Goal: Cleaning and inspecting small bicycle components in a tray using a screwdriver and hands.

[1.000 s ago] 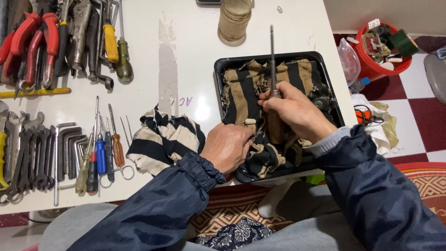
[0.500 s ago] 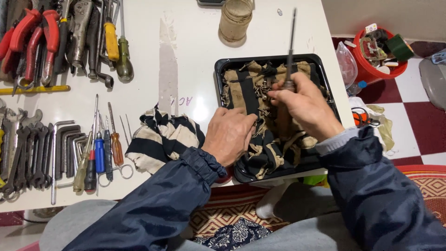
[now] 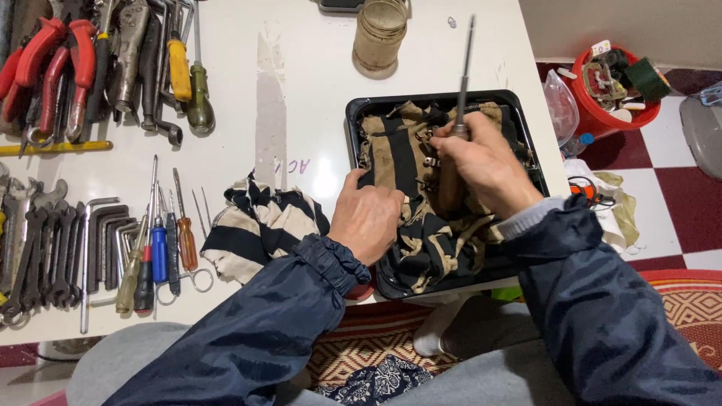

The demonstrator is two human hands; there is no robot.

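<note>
A black tray (image 3: 359, 113) lined with a black-and-tan striped cloth (image 3: 398, 150) sits at the white table's near right edge. My right hand (image 3: 481, 162) is closed around the wooden handle of a long screwdriver (image 3: 464, 68), whose metal shaft points up and away over the tray. My left hand (image 3: 366, 218) rests on the cloth at the tray's near left corner, fingers curled down onto it. Small metal parts lie on the cloth between my hands, partly hidden.
A second striped rag (image 3: 259, 225) lies left of the tray. Pliers and screwdrivers (image 3: 113, 68) fill the far left; wrenches, hex keys and small screwdrivers (image 3: 98, 240) the near left. A glass jar (image 3: 380, 34) stands behind the tray. A red bucket (image 3: 613, 90) sits on the floor.
My right hand has moved toward the far right of the tray with the screwdriver, and the shaft now tilts more to the right. My left hand has shifted slightly forward on the cloth.
</note>
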